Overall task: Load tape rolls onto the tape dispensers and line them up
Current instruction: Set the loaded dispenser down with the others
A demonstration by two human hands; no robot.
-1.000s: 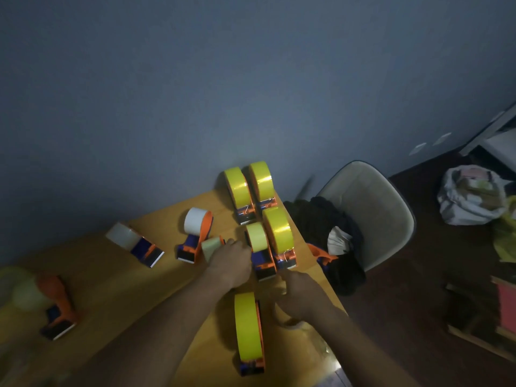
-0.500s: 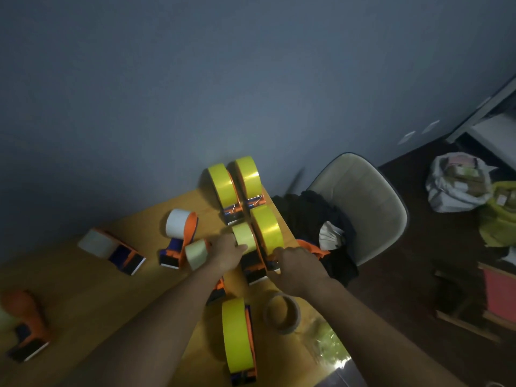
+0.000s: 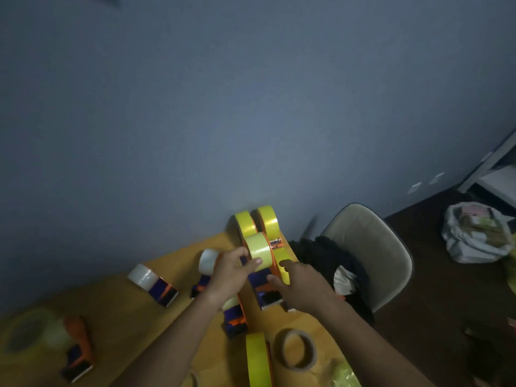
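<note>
My left hand grips a purple-and-orange tape dispenser loaded with a pale yellow roll, thumb on the roll's face. It is raised just in front of two yellow-loaded dispensers standing side by side at the wall. My right hand lies beside it, fingers fairly straight. Its index tip touches another yellow-roll dispenser and its thumb touches the held dispenser's purple body. A further yellow-loaded dispenser stands near the table's front.
On the wooden table lie two dispensers with clear rolls, an orange dispenser at far left, another dispenser under my left forearm, and a brown tape ring. A chair with dark clothes stands to the right.
My left hand has taken the pale yellow dispenser and raised it toward the back pair. My right hand followed forward along the neighbouring yellow roll.
</note>
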